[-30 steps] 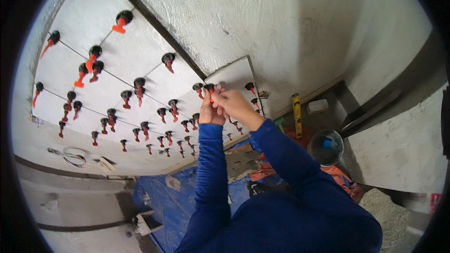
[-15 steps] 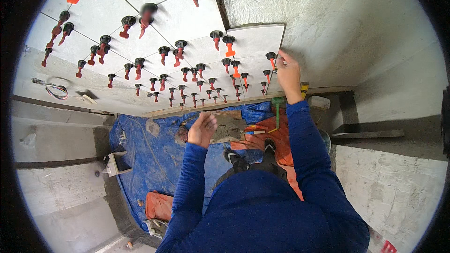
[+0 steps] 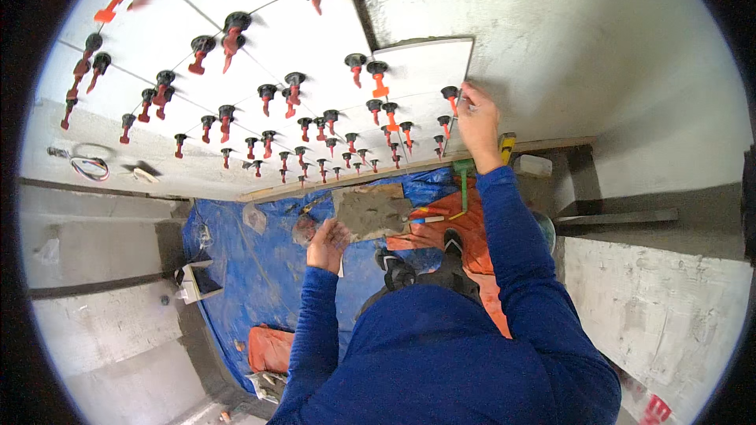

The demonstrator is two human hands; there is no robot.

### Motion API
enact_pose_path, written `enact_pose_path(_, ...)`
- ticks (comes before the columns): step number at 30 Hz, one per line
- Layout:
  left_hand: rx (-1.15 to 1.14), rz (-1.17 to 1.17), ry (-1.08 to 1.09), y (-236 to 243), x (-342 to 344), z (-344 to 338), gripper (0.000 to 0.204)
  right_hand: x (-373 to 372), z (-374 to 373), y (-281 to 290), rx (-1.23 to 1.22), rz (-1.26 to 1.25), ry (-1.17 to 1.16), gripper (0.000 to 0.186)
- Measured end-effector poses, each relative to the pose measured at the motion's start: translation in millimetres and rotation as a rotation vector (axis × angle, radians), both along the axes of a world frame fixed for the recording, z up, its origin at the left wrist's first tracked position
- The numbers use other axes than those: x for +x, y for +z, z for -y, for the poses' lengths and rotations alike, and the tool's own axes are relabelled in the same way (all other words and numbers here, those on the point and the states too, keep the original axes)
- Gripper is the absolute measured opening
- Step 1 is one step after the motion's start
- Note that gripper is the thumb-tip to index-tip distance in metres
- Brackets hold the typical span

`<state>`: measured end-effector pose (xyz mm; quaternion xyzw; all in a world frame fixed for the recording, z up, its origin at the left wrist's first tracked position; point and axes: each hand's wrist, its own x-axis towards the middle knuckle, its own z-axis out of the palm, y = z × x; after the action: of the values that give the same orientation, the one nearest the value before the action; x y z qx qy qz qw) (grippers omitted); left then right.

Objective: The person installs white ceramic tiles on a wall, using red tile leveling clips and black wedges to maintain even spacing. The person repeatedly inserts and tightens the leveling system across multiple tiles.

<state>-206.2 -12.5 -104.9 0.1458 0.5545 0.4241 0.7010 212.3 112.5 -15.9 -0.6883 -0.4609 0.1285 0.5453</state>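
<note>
Blue sleeves [image 3: 516,244] closest to us, both forearms reaching forward, and here's the left hand [image 3: 325,245], low and well off the wall, fingers loosely curled and relaxed. Out to the right and higher, arm stretched long, the right hand [image 3: 479,122] is up at the outer edge of the pale end tile [image 3: 429,61], fingers bent, tips just beside a black-and-red clip [image 3: 450,96]; whether they're gripping anything, I can't tell. That tile sits on the wall, beside the clip-studded rows. Farther down, a blue tarp [image 3: 260,267] covers the floor.
</note>
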Motion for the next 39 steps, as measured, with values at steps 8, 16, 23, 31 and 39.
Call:
enact_pose_path(8,1.128,-0.859,-0.257,117.5,183.0,-63.9,0.016,31.6,-1.2,0.6,-0.13,0.004,0.229,0.04)
enact_pose_path(16,1.58,-1.658,-0.271,249.6,244.4,-157.7,0.024,38.0,4.3,-2.2,0.012,-0.056,0.315,0.042)
enact_pose_path(23,1.548,-2.035,-0.437,252.0,235.5,-188.4,0.014,45.4,-5.4,-13.8,0.054,-0.156,0.27,0.029)
enact_pose_path(31,1.567,-2.124,-0.581,259.1,232.1,-201.5,0.013,43.9,-7.6,-9.4,0.082,-0.151,0.247,0.027)
enact_pose_path(39,1.557,-2.152,-0.668,267.5,231.1,-206.6,0.011,35.1,-4.2,-11.9,0.094,-0.044,0.21,0.031)
